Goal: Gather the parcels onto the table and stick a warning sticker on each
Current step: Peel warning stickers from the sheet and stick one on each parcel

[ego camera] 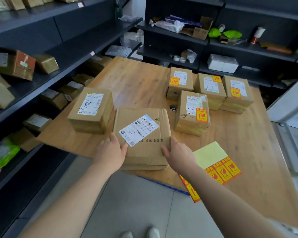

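On the wooden table [141,79], left hand [110,150] and right hand [177,153] clamp their grip round the nearest parcel [142,134]

2 arms bare to past the elbows; left hand [110,152] & right hand [179,156] bare too; edge of a pale short sleeve [297,233] w/ faint darker specks shows on right upper arm; 2 light grey-white shoes [153,233], rounded toes, at bottom of view.

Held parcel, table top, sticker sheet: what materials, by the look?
Held parcel: matte brown cardboard, creased flaps. Table top: wood or wood-look laminate, grain shows, slight sheen. Sticker sheet: paper, probably; pale yellow backing, printed red-and-yellow labels.
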